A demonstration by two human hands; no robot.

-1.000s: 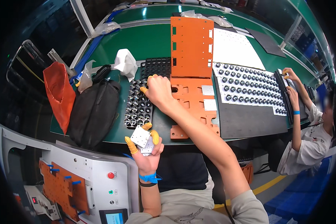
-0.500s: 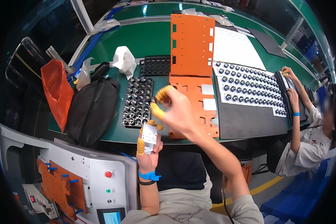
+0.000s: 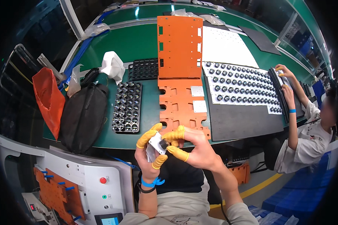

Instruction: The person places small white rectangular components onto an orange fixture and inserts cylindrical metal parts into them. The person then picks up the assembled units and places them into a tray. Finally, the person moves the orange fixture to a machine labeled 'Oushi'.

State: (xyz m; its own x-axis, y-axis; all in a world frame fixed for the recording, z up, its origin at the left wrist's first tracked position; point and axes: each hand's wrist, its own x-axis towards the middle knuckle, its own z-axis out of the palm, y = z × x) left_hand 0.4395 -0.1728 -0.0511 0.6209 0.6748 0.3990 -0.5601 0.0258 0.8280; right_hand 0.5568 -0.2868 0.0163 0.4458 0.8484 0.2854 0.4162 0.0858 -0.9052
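I see right hand (image 3: 199, 153) shifted from tray (image 3: 139, 112) | pinching black cap (image 3: 163, 144) at white plate (image 3: 154, 141) | left hand (image 3: 146, 159) clasping plate | parts now together

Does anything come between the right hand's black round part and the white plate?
Nothing visible does. The right hand has the black round part at the face of the white plate in the left hand; whether it is seated, I can't tell.
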